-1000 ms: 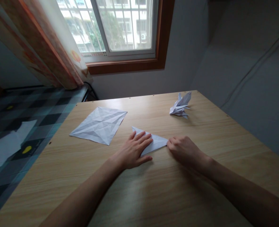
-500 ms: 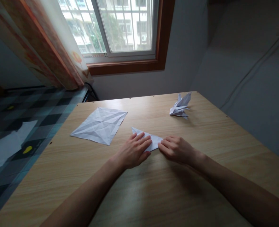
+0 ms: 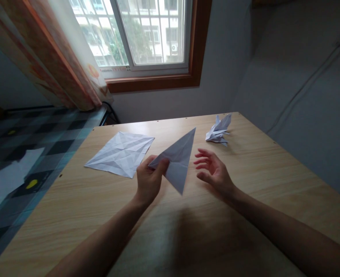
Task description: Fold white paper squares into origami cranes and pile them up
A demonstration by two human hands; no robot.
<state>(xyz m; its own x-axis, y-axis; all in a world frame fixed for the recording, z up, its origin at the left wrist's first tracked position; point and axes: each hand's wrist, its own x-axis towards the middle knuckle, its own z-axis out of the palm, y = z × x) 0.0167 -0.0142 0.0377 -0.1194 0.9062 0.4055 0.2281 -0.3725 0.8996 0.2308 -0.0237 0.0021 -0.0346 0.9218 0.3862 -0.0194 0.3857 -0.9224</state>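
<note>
Workpiece: folded paper triangle (image 3: 178,157), held in L hand (image 3: 149,177) above surface (image 3: 253,169); dark shadow (image 3: 184,234) falls below it, on the near side.

L hand state: pinching the folded paper triangle at its L corner. Thumb lies on the near face; fingers are behind the paper & mostly hidden, so exact finger posn. can't be told.

Orientation: workpiece tilted, w/ one tip pointing up & away to the R, a second tip pointing down twd. the wearer, third corner in the grip. Faint crease lines cross the visible face.

R hand (image 3: 212,169) state: spread loosely, fingers parted & slightly curled, thumb below them, palm side turned twd. the workpiece. R hand is apart from the paper; a narrow gap separates its fingertips from the R edge.

Rel. posn.: workpiece sits btwn. the hands, in contact w/ L, just beside R.

Adjacent items: creased sheet (image 3: 120,154), opened out, lies on surface beyond & L of L hand; near the knuckles, contact can't be told. Folded paper figure (image 3: 218,130), w/ pointed flaps, rests on surface beyond R hand, near the far R corner.

Surroundings: checked cloth (image 3: 60,129) L of surface, carrying loose white paper (image 3: 10,177); window (image 3: 158,34) at rear, patterned curtain (image 3: 64,61) at its L; cable (image 3: 316,74) along R wall (image 3: 299,130).
</note>
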